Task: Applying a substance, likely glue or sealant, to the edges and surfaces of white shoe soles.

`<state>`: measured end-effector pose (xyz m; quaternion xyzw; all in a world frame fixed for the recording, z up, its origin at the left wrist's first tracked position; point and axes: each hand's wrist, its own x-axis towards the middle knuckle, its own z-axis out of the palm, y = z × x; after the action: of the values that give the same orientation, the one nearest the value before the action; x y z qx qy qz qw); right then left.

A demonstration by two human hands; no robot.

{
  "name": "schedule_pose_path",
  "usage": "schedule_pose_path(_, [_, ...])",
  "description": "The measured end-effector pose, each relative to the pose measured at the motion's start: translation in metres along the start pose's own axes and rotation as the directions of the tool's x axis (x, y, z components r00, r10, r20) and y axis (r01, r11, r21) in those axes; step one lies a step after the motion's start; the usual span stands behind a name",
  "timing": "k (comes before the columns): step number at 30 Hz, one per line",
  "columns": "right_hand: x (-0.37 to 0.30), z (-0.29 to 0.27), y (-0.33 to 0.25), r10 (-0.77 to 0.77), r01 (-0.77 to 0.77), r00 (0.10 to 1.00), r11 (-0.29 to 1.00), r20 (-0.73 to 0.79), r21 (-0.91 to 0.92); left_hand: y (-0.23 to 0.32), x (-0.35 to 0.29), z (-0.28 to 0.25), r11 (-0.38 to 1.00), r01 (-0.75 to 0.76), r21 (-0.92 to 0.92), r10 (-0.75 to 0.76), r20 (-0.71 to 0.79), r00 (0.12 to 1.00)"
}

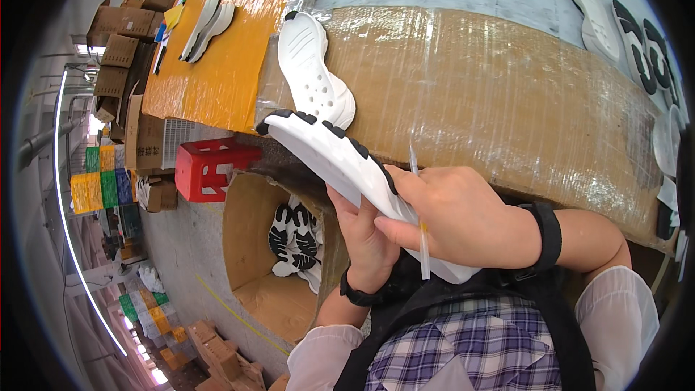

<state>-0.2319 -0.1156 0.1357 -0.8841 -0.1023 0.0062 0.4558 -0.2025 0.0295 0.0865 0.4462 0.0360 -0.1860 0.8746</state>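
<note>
Shoe sole [344, 164], white and black-lugged, slants toward ten o'clock beside the worktop [499, 87]; the left grip [368, 237] curls firmly onto its seven-o'clock side, the right grip [467, 216] pinches a slim translucent stick [425, 264]. Steady support with light pressure would likely serve best.

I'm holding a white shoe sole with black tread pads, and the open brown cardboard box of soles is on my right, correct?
Not quite: the head view shows the open brown cardboard box on your left. You are holding the white shoe sole with black tread pads.
</note>
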Motion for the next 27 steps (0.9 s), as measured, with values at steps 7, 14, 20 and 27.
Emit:
schedule_pose_path(7, [-0.004, 0.009, 0.005, -0.059, 0.054, 0.994, 0.997, -0.087, -0.060, -0.004, -0.001, -0.004, 1.000, 0.003, 0.013, -0.003, -0.031, 1.000])
schedule_pose_path(14, [-0.011, 0.007, 0.006, -0.095, 0.080, 0.990, 0.987, -0.107, -0.142, -0.003, -0.005, 0.004, 0.995, -0.042, 0.086, 0.045, -0.037, 0.998])
schedule_pose_path(20, [-0.018, 0.011, 0.005, -0.146, 0.126, 0.978, 0.983, -0.148, -0.136, -0.005, -0.009, -0.004, 0.997, -0.044, 0.062, 0.045, -0.008, 0.999])
schedule_pose_path(27, [-0.019, 0.012, 0.006, -0.161, 0.149, 0.974, 0.985, -0.160, -0.088, -0.005, -0.011, 0.000, 0.988, -0.100, 0.114, 0.102, -0.016, 0.995])
